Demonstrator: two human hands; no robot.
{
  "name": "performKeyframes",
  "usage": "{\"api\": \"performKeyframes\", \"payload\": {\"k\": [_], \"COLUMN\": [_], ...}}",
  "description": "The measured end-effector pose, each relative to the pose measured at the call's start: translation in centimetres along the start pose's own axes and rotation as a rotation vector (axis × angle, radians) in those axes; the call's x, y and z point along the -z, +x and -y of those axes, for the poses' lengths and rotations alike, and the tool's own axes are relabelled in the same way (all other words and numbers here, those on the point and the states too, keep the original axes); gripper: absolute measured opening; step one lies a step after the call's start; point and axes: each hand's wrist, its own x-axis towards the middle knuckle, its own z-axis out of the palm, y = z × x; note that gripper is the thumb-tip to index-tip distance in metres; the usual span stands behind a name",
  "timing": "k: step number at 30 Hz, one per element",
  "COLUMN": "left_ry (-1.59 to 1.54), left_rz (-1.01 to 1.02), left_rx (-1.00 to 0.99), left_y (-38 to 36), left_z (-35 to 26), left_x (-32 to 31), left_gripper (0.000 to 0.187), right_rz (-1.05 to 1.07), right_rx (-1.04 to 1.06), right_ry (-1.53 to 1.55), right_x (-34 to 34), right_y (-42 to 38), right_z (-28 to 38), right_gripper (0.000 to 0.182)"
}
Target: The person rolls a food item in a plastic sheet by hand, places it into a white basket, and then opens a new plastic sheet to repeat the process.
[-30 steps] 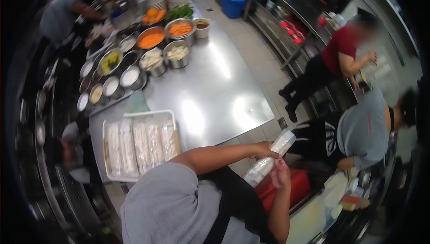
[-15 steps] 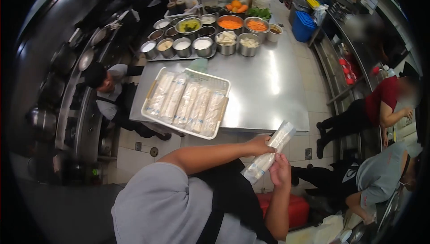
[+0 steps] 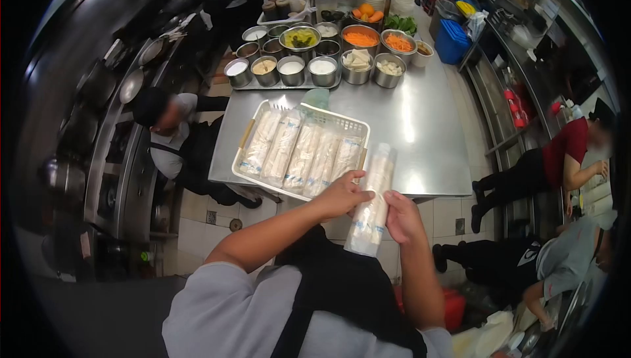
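A long clear-plastic pack (image 3: 372, 210) with pale contents and blue print is held between both hands, just off the front edge of the steel table. My left hand (image 3: 343, 196) grips its left side, thumb lying across the front. On the opposite side, my right hand (image 3: 403, 217) closes on the pack with its fingers partly behind it. Close to the left hand, a white plastic basket (image 3: 343, 123) stands at the table's front left. Several similar wrapped packs (image 3: 303, 157) lie in it side by side.
Steel pots (image 3: 322, 72) of chopped vegetables and powders line the back of the steel table (image 3: 427, 154). One person (image 3: 177, 128) is at the left by the stove side; two others (image 3: 565, 148) are at the right counter. A red box (image 3: 453, 307) sits below.
The pack has swung more upright and come nearer the basket, with both hands still on it. The whole view has shifted, so the table and basket appear farther right.
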Motion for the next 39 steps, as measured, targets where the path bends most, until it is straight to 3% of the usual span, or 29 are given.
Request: {"api": "performKeyframes", "payload": {"k": [5, 7, 8, 13, 19, 21, 28, 31, 33, 36, 39], "left_ry": [-0.140, -0.234, -0.219, -0.239, -0.240, 0.064, 0.176, 0.229, 0.676, 0.758, 0.765], "left_rz": [-0.081, -0.132, -0.132, -0.101, -0.109, -0.230, -0.296, -0.227, -0.395, -0.310, -0.254], "left_rx": [-0.055, -0.003, 0.050, 0.077, -0.072, -0.094, -0.098, -0.197, -0.435, -0.516, -0.396], "left_y": [-1.8, -2.0, -1.7, 0.7, 3.4, 4.3, 3.1, 1.1, -1.3, -3.2, -3.7], "left_z": [1.6, 1.9, 2.0, 2.7, 4.1, 4.8, 4.1, 3.8, 2.8, 3.5, 4.7], "left_x": [8.9, 12.2, 14.0, 19.1, 20.6, 20.7, 19.5, 19.8, 19.5, 18.8, 17.5], "left_gripper": [0.082, 0.078, 0.064, 0.061, 0.063, 0.064, 0.065, 0.062, 0.059, 0.052, 0.050], "right_rz": [0.030, 0.056, 0.054, -0.033, -0.043, -0.065, -0.122, -0.115, -0.158, -0.241, -0.303], "right_rx": [-0.118, -0.157, -0.182, -0.207, -0.107, -0.123, -0.164, -0.163, -0.159, -0.140, -0.104], "right_ry": [-0.015, -0.023, -0.035, -0.056, -0.096, -0.108, -0.132, -0.150, -0.210, -0.328, -0.479], "right_x": [-5.4, -7.2, -8.2, -10.7, -9.9, -9.2, -7.7, -8.2, -9.3, -9.9, -9.9], "right_y": [7.3, 10.4, 11.7, 16.5, 19.7, 20.5, 21.8, 21.8, 21.2, 21.7, 22.1], "right_z": [-3.5, -5.1, -5.7, -7.5, -8.6, -9.1, -10.1, -10.1, -9.7, -10.2, -10.9], "right_gripper": [0.037, 0.037, 0.038, 0.038, 0.033, 0.031, 0.028, 0.026, 0.026, 0.025, 0.025]}}
